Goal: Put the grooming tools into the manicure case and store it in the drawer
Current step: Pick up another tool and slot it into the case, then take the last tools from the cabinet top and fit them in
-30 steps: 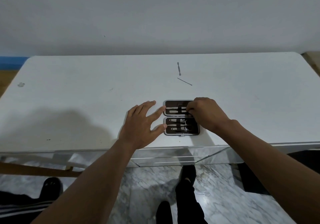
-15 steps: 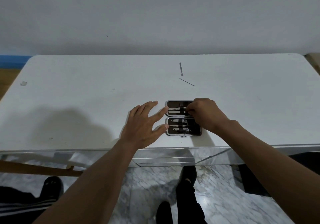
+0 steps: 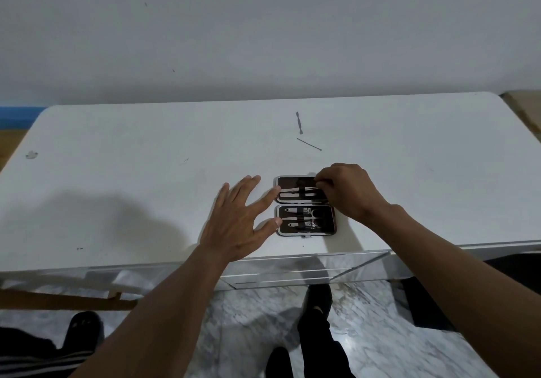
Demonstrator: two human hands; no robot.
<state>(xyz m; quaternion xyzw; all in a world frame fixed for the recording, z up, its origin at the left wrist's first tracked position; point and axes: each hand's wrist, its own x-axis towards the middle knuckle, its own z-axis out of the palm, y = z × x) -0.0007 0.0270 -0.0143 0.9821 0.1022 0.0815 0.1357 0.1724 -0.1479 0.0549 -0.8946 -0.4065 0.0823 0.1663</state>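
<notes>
case (image 3: 305, 205) open on table (image 3: 117, 172), no readable writing; left hand (image 3: 238, 225) splayed beside; right hand (image 3: 348, 193) pinching tool inside.

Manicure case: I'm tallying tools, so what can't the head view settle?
- Right end of manicure case: covered by right hand.
- What the fingertips pinch: hidden by the hand.
- Two loose tools: too small to identify.
- Drawer: cannot be made out.
</notes>
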